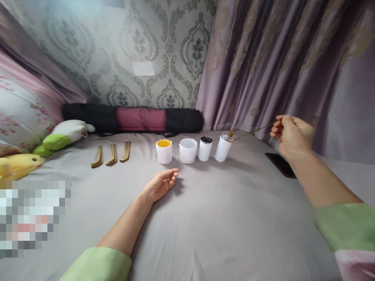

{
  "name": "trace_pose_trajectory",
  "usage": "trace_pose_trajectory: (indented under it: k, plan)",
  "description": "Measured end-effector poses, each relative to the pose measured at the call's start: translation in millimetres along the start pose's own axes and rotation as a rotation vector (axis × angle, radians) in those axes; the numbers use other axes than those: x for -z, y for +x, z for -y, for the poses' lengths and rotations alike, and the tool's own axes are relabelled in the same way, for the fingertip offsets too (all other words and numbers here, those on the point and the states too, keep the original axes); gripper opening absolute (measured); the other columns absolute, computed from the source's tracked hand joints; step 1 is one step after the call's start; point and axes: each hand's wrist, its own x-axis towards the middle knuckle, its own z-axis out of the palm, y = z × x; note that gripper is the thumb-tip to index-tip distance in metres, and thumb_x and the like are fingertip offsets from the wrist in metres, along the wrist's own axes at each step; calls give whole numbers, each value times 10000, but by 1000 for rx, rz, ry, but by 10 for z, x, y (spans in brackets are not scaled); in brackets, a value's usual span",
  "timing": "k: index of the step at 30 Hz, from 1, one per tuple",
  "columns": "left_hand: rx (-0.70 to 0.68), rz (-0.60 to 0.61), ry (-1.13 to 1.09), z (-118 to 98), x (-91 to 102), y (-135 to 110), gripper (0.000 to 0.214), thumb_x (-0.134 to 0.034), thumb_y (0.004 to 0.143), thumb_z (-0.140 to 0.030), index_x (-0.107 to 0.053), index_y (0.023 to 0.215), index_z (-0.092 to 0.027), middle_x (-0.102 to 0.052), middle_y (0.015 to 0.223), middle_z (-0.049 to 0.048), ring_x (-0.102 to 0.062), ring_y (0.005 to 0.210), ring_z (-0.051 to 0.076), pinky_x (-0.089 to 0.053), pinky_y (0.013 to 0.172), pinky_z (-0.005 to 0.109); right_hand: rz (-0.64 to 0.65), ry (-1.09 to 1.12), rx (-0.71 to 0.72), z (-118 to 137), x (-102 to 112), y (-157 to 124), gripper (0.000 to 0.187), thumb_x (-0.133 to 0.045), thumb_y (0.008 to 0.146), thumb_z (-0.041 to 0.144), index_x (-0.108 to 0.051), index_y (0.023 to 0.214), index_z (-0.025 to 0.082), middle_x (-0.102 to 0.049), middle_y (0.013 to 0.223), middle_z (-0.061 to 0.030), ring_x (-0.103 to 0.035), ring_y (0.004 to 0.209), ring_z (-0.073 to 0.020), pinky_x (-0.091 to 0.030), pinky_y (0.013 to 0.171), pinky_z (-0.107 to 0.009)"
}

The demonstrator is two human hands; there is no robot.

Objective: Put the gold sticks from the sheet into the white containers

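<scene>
My right hand (290,136) is raised at the right and pinches the end of a thin golden stick (252,133). The stick's far tip rests in the mouth of a tilted white jar (222,149) that holds more sticks. My left hand (161,184) lies palm up on the grey sheet (205,218), fingers loosely curled and holding nothing, just in front of a white cup of yellow stuff (164,151). Between that cup and the jar stand a wide white cup (188,150) and a white jar with a dark lid (205,148).
Three bundles of bent golden sticks (112,154) lie at the back left. A black phone (280,164) lies by my right wrist. A black and maroon roll (131,118) lies along the wall, with plush toys (63,136) at the left and curtains (278,66) behind.
</scene>
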Motion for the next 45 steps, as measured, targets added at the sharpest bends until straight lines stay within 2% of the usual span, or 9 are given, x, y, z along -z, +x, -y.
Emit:
trace_pose_trajectory:
  k: [5,11,26,37,45]
  plan:
    - [5,-1,-9,-3,-8,-7,166,-544,764,-114,-596,914,-69,-589,749,58,-540,593,56,-485,555,150,-29,-33,57,71,-23,181,151,-442,784,151,-544,680,113,-485,503,39,-437,360,-21,-319,390,-174]
    - [4,1,-13,-4,1,3,171,-541,764,-113,-591,920,-65,-594,751,60,-541,589,58,-481,544,154,-38,-5,88,157,-88,317,159,-437,785,140,-538,662,130,-481,477,47,-423,339,-41,-329,290,-147]
    - [-11,21,-30,-18,9,-2,201,-562,745,-106,-604,933,-51,-594,757,67,-543,608,59,-475,584,157,-118,-72,125,208,-251,404,174,-414,801,145,-523,668,120,-470,476,44,-424,333,-42,-326,278,-141]
    - [-19,18,-45,-12,20,-5,185,-559,748,-119,-608,915,-54,-597,743,65,-543,594,62,-464,556,156,-114,-91,152,213,-318,418,172,-417,802,161,-535,685,114,-470,487,38,-424,338,-41,-327,280,-138]
    - [-29,24,-100,-29,7,-32,163,-550,755,-117,-604,899,-62,-594,749,64,-543,598,65,-463,578,171,-109,-96,164,241,-356,596,167,-427,782,165,-534,661,124,-474,483,33,-425,333,-47,-328,270,-143]
